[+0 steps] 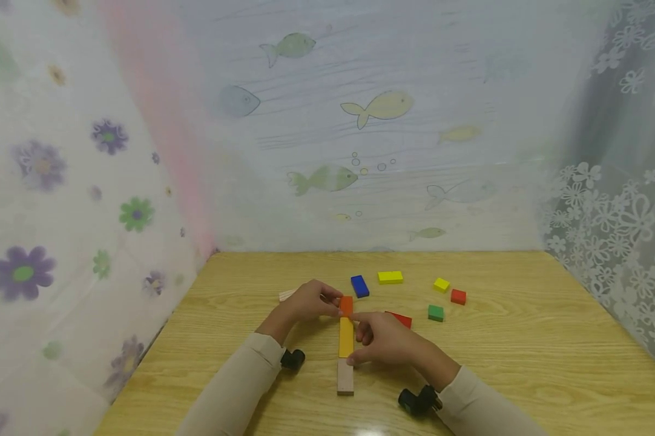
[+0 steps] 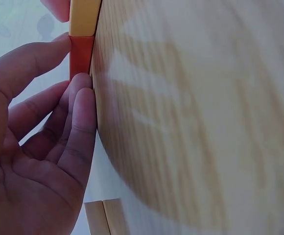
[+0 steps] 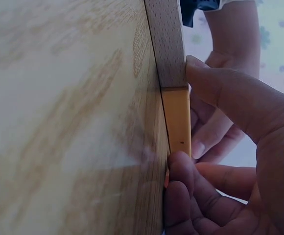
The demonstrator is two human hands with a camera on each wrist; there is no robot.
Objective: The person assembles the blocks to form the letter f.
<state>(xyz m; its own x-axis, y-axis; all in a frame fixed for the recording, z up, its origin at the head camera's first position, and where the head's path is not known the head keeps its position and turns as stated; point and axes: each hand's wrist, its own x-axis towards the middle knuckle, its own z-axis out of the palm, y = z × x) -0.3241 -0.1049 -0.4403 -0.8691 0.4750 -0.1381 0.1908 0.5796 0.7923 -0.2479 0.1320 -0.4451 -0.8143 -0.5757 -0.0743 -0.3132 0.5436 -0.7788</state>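
Observation:
An orange block (image 1: 346, 306), a yellow-orange block (image 1: 346, 338) and a plain wooden block (image 1: 345, 376) lie end to end in a straight row on the table. My left hand (image 1: 312, 301) holds the orange block, its thumb on the side near the joint and its fingers toward the far end. From the right, my right hand (image 1: 390, 339) reaches across the row. Its straight index finger touches the joint between orange and yellow-orange, while the thumb rests by the joint with the wooden block (image 3: 167, 44). The other fingers of that hand curl beside the yellow-orange block (image 3: 177, 120).
Behind the hands lie a blue block (image 1: 360, 286) and a long yellow block (image 1: 390, 277). A red block (image 1: 401, 320) is partly hidden by my right hand. Farther right are small green (image 1: 436, 313), yellow (image 1: 441, 284) and red (image 1: 458, 297) blocks. Pale wood (image 1: 286, 295) shows behind my left hand.

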